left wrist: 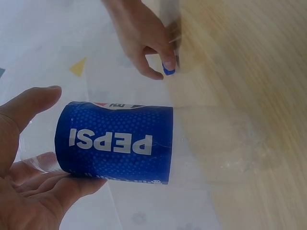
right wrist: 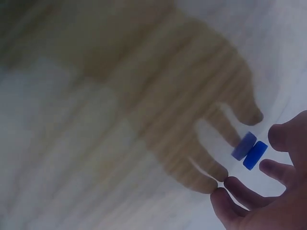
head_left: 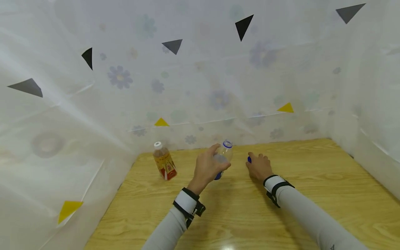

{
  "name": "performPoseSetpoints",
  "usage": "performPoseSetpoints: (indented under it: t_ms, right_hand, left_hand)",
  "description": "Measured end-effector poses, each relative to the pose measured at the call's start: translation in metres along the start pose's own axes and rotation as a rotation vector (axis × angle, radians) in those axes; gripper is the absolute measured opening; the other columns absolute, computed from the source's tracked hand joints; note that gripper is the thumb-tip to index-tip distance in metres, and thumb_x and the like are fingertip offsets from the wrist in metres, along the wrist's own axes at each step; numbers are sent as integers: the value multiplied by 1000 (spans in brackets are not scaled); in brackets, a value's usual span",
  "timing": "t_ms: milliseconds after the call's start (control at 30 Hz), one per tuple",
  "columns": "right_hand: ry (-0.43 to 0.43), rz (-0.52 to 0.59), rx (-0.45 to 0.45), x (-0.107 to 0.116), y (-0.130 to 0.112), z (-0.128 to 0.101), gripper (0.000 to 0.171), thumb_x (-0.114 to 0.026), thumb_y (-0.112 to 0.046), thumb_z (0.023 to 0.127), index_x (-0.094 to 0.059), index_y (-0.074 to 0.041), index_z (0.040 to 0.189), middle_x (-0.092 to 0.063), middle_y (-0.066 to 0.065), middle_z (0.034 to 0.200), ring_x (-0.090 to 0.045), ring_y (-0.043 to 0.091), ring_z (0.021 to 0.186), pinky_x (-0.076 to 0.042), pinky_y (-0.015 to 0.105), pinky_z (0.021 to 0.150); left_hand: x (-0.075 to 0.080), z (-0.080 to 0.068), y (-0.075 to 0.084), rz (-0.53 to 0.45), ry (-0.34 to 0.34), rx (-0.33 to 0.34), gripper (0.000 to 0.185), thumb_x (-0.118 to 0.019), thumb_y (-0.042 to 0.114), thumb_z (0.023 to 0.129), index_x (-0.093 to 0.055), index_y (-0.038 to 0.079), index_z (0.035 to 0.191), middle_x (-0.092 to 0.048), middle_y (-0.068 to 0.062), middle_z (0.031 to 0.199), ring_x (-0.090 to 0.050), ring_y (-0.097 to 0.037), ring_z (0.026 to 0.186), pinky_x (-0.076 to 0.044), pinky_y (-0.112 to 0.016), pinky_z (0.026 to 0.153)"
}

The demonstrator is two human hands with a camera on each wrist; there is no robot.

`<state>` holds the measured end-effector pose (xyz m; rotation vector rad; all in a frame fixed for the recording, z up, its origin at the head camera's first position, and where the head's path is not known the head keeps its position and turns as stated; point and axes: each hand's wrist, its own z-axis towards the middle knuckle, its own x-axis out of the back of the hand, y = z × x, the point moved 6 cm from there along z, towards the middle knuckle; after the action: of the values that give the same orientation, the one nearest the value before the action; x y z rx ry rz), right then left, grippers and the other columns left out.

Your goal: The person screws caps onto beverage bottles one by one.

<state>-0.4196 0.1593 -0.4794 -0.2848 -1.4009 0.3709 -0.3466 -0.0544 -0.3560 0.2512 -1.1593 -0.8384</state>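
Note:
An uncapped clear bottle (head_left: 227, 151) with a blue PEPSI label (left wrist: 115, 143) stands upright on the wooden table. My left hand (head_left: 207, 166) is around its upper part, thumb and fingers spread wide. In the left wrist view the thumb (left wrist: 36, 103) sits apart from the bottle, while the fingers lie along its other side; whether they touch is unclear. Low over the table, my right hand (head_left: 259, 166) is at a small blue bottle cap (right wrist: 255, 155). Its thumb (right wrist: 283, 139) and forefinger stand just off the cap in the right wrist view.
To the left of my left hand stands a tea bottle (head_left: 165, 163) with a white cap and a yellow and red label. Whitish sheeting (head_left: 200, 86) with flower prints and triangles walls the back and sides of the table (head_left: 250, 215).

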Motion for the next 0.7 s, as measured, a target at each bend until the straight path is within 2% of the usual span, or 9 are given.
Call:
performPoseSetpoints:
  t_ms: [133, 333, 433, 700]
  right_hand:
    - [31, -22, 30, 3, -1, 0, 46, -55, -20, 103, -51, 2, 143, -59, 41, 124, -56, 60, 109, -47, 70, 90]
    - [91, -124, 103, 8, -7, -3, 30, -56, -10, 101, -62, 8, 123, -64, 37, 101, -63, 55, 86, -55, 64, 74]
    - [111, -144, 121, 9, -9, -4, 24, -54, -6, 100, -63, 8, 117, -64, 35, 95, -63, 53, 82, -55, 63, 73]
    - [79, -47, 83, 7, -3, -6, 33, -48, 0, 96, -55, 13, 127, -63, 36, 98, -63, 52, 85, -55, 61, 75]
  left_hand:
    - [0, 0, 2, 15, 5, -2, 70, -86, 34, 79, -61, 10, 139, -75, -17, 117, -74, -30, 88, -57, -33, 63]
    - [-2, 0, 3, 0, -11, 0, 70, -86, 33, 79, -61, 11, 140, -75, -16, 117, -74, -29, 83, -55, -29, 59]
    - [-2, 0, 2, 0, -8, 3, 70, -86, 32, 79, -60, 10, 140, -74, -16, 117, -73, -29, 83, -54, -28, 58]
    - [-4, 2, 3, 20, -25, -21, 71, -85, 36, 81, -58, 10, 142, -74, -15, 120, -74, -27, 81, -56, -29, 59]
